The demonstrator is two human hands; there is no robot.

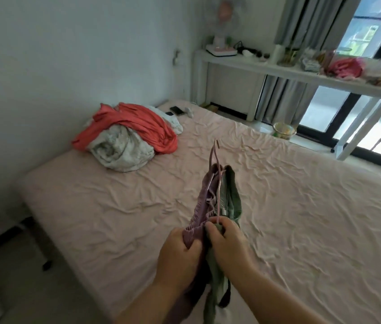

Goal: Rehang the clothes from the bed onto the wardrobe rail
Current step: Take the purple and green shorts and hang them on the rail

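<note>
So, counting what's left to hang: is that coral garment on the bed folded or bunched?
Bunched: the coral garment lies crumpled over a white bundle.

Bed with wrinkled pale pink sheet (278, 206) fills centre and right of frame. At its upper-left end — a heap of coral-red cloth (138, 127) lying over crumpled white bedding (119, 150). Beyond the heap, two dark phones (175, 111) lie flat.

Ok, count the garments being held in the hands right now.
2: a purple garment gripped by the left hand, a green garment gripped by the right hand. More may be hidden between them.
</note>
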